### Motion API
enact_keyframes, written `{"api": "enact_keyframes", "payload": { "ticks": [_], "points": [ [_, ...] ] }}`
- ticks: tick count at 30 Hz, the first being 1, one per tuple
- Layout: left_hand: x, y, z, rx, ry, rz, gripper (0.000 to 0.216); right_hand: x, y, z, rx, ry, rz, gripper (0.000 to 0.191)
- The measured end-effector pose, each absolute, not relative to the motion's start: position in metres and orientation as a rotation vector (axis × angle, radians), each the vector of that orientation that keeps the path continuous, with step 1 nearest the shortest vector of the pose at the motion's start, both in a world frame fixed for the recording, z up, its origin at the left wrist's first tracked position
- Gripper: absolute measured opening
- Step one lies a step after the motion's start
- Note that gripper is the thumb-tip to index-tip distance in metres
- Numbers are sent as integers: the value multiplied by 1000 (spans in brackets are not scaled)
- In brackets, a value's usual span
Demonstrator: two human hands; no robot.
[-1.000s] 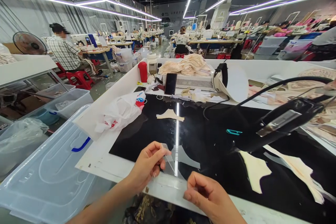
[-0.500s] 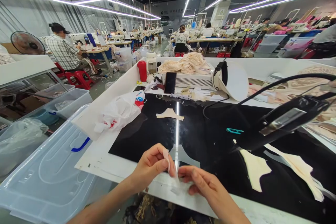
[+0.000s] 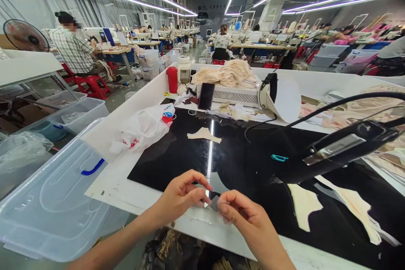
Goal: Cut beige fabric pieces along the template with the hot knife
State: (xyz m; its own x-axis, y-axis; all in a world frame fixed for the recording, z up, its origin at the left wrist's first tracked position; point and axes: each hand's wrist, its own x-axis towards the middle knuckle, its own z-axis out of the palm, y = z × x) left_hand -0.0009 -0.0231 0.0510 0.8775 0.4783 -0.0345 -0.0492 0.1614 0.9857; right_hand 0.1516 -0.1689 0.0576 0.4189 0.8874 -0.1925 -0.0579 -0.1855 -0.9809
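My left hand [image 3: 182,196] and my right hand [image 3: 242,215] meet at the near edge of the black work surface [image 3: 177,156]. Both pinch one small clear film piece [image 3: 212,201] between thumb and fingers. The piece is thin and see-through, so its outline is hard to make out. A cream fabric cutout [image 3: 203,135] lies farther back on the black surface. More cream cutouts [image 3: 305,204] lie to the right.
A black lamp head on a bent arm [image 3: 341,145] overhangs the right of the table. A white plastic bag [image 3: 142,128] lies at the left edge. A clear bin lid [image 3: 53,202] sits below left. Phone [image 3: 206,95], red cup [image 3: 172,79], fabric stack [image 3: 228,74] stand behind. People work at distant tables.
My right hand has come up from the table edge to meet my left hand, and both now pinch the clear piece. The view has shifted slightly downward.
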Motion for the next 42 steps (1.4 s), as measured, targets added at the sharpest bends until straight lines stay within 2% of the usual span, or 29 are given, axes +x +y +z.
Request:
{"api": "enact_keyframes", "payload": {
  "ticks": [6, 12, 16, 21, 25, 30, 35, 42],
  "points": [
    [11, -30, 53, 1358, 428, 201, 29, 155, -164, 60, -1588, -821, 974, 33],
    [21, -32, 51, 1256, 563, 238, 31, 157, -169, 45, -1599, -716, 741, 39],
    [29, -30, 47, 1294, 617, 224, 30, 163, -172, 35, -1721, -897, 580, 28],
    [34, -28, 44, 1399, 627, 209, 22, 179, -168, 26, -1780, -1115, 407, 24],
    [35, -25, 48, 1652, 696, 225, 14, 190, -164, 19, -1786, -1278, 291, 20],
    [35, -23, 42, 2199, 739, 346, 6, 193, -160, 10, -1814, -1405, 161, 25],
    [34, -22, 23, 2695, 616, 508, 20, 190, -157, 6, -1925, -1509, -57, 28],
    [34, -22, 10, 2824, 558, 559, 29, 186, -152, 3, -2033, -1628, -241, 35]
  ]
}}
